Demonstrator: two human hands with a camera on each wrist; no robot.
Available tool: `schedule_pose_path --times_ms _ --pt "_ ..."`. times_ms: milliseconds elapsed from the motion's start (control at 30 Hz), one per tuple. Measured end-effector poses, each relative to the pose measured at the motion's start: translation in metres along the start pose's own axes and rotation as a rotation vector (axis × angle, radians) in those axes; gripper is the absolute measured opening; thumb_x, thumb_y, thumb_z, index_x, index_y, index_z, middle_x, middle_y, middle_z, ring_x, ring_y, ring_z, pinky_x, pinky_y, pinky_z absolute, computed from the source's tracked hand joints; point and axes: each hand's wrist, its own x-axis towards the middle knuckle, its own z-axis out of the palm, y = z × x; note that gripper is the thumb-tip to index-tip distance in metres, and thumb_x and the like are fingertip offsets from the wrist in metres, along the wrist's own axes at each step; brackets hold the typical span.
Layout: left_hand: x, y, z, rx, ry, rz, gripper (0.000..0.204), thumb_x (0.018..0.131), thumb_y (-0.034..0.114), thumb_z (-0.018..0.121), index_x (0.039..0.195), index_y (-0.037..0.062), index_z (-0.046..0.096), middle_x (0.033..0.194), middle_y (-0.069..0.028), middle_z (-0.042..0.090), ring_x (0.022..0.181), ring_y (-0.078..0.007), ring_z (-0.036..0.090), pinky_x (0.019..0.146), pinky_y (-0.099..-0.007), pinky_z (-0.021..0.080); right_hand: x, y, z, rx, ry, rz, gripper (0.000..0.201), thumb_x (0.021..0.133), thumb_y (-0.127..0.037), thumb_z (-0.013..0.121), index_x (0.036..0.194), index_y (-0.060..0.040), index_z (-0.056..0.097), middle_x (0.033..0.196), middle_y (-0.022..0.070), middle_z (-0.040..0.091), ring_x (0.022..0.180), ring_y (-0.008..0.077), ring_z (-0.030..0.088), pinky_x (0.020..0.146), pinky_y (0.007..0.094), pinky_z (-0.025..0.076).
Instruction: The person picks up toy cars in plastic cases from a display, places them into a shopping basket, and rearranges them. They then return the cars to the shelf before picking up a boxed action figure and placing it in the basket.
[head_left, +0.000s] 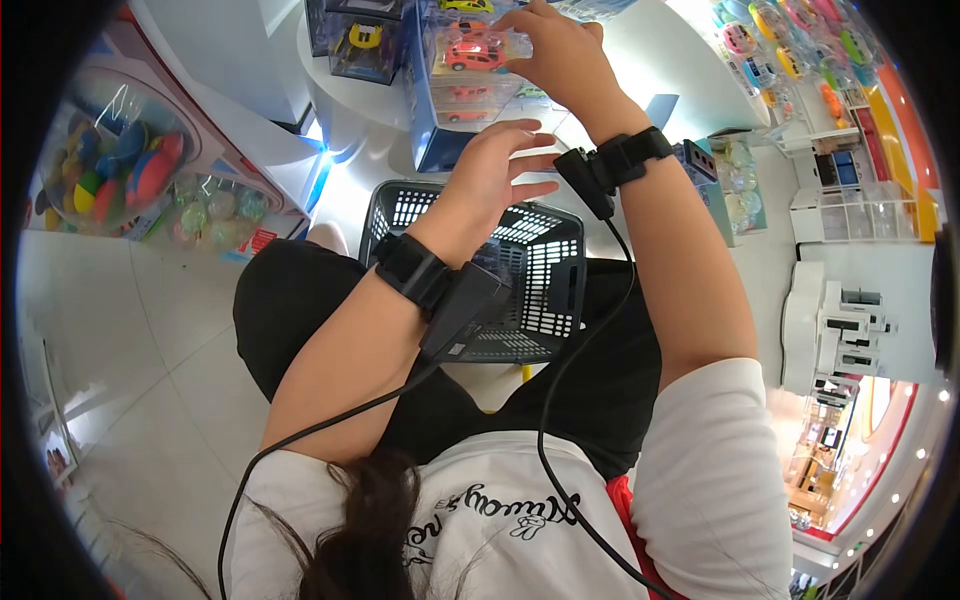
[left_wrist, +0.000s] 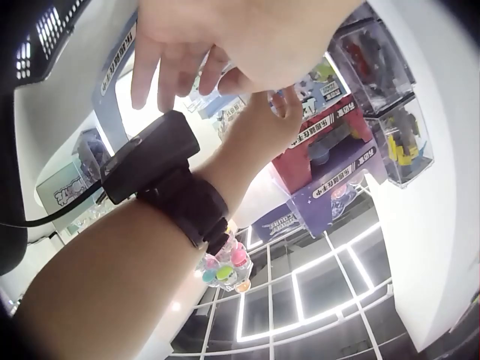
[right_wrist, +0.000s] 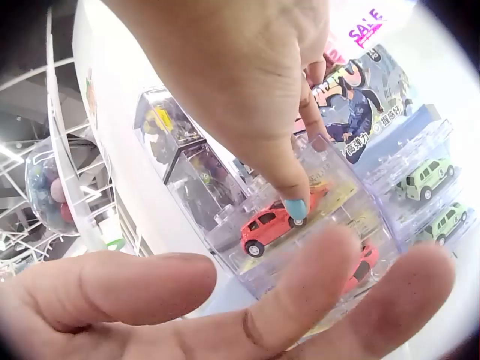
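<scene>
The right hand (head_left: 565,60) pinches a clear case (right_wrist: 351,193) at 12 o'clock, thumb on the near face and fingers towards the far edge. The red car (head_left: 474,57) sits inside, within the blue display box (head_left: 424,120); whether its case is clear of those around it, I cannot tell. The left hand (head_left: 482,180) is released, holding nothing, its fingers spread just below, above the basket (head_left: 375,215). More cars lie close by: a 2nd red car (right_wrist: 361,268) below and 2 green cars (right_wrist: 426,180) at 3 o'clock in the right wrist view. A boxed yellow car (head_left: 365,42) stands at 11 o'clock.

Good handling here calls for a grip on the case's rigid edges, level and straight, with light thumb pressure; a tilt or sideways tug could drag the neighbours. The left palm is well placed to support the case from 6 o'clock.
</scene>
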Motion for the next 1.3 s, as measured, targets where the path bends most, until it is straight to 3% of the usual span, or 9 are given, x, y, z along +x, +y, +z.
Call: schedule_pose_path --times_ms 67,567,767,867,933,967,1000,1200,1300 --pt "0.001 -0.001 0.0 0.036 -0.034 0.027 0.044 0.094 0.019 0.044 0.13 -0.0054 0.039 0.127 -0.0205 0.051 0.113 -0.028 0.053 0.096 -0.042 0.048 0.002 -0.003 -0.007 0.034 -0.023 0.027 0.037 0.073 -0.013 0.073 0.108 -0.0135 0.063 0.104 0.0099 0.06 0.101 0.0313 0.059 0.086 0.0507 0.04" --pt "0.005 -0.012 -0.004 0.094 -0.046 -0.074 0.039 0.097 0.025 0.042 0.126 -0.001 0.048 0.118 -0.0175 0.055 0.11 -0.0264 0.056 0.093 -0.04 0.048 -0.002 -0.008 0.0 -0.008 0.059 0.003 0.033 0.073 -0.014 0.071 0.105 -0.0141 0.065 0.103 0.009 0.06 0.103 0.0302 0.059 0.086 0.0517 0.039" --pt "0.004 -0.009 -0.005 0.22 -0.093 -0.019 0.035 0.095 0.02 0.045 0.121 -0.002 0.051 0.113 -0.0152 0.06 0.109 -0.0254 0.058 0.091 -0.0367 0.048 -0.003 0.005 0.005 0.075 0.067 0.007 0.036 0.07 -0.017 0.074 0.105 -0.014 0.064 0.106 0.0084 0.061 0.105 0.031 0.058 0.088 0.0521 0.04" --pt "0.008 -0.009 -0.002 0.499 0.02 0.172 0.026 0.091 0.014 0.05 0.111 0.0004 0.06 0.11 -0.0123 0.063 0.106 -0.0232 0.06 0.088 -0.0339 0.048 -0.002 0.013 -0.004 0.177 0.058 0.028 0.039 0.069 -0.019 0.076 0.106 -0.0139 0.064 0.107 0.008 0.063 0.106 0.0309 0.058 0.089 0.0503 0.042" --pt "0.002 -0.004 0.0 0.947 0.086 0.553 0.021 0.086 0.01 0.053 0.102 -0.0009 0.062 0.102 -0.0118 0.063 0.098 -0.027 0.06 0.084 -0.0368 0.048 0.001 0.029 -0.007 0.244 0.073 0.067 0.041 0.069 -0.02 0.077 0.107 -0.0136 0.064 0.108 0.0079 0.063 0.107 0.0305 0.058 0.09 0.0483 0.043" --pt "-0.001 -0.001 0.002 1.168 0.119 0.742 0.019 0.083 0.008 0.054 0.098 -0.0015 0.063 0.098 -0.0116 0.063 0.094 -0.029 0.061 0.082 -0.0383 0.048 0.001 0.031 -0.011 0.137 0.209 -0.011 0.042 0.068 -0.02 0.079 0.106 -0.013 0.064 0.106 0.0079 0.064 0.105 0.0298 0.059 0.089 0.0448 0.045" --pt "0.003 -0.001 -0.002 1.29 0.146 0.943 0.017 0.079 0.008 0.058 0.093 0.0005 0.065 0.097 -0.0098 0.063 0.095 -0.0304 0.058 0.086 -0.0433 0.044 0.002 0.035 -0.017 0.214 0.171 0.03 0.042 0.068 -0.02 0.079 0.106 -0.0128 0.064 0.107 0.008 0.064 0.105 0.0299 0.059 0.088 0.0446 0.045" --pt "0.007 0.008 -0.013 1.899 0.561 0.937 0.029 0.085 0.022 0.06 0.107 0.0047 0.063 0.125 -0.01 0.054 0.129 -0.0302 0.041 0.099 -0.0684 0.023 0.0 0.026 -0.025 0.189 0.076 0.071 0.041 0.066 -0.019 0.079 0.104 -0.0125 0.065 0.104 0.0083 0.064 0.103 0.0296 0.06 0.086 0.0441 0.045" --pt "0.019 0.009 -0.029 1.994 0.594 0.86 0.037 0.086 0.029 0.06 0.114 0.0047 0.061 0.131 -0.0096 0.049 0.135 -0.0324 0.034 0.098 -0.0767 0.016 -0.001 0.021 -0.013 0.148 0.08 0.061 0.041 0.066 -0.02 0.079 0.104 -0.0129 0.065 0.102 0.0082 0.064 0.101 0.0295 0.06 0.086 0.0441 0.044"
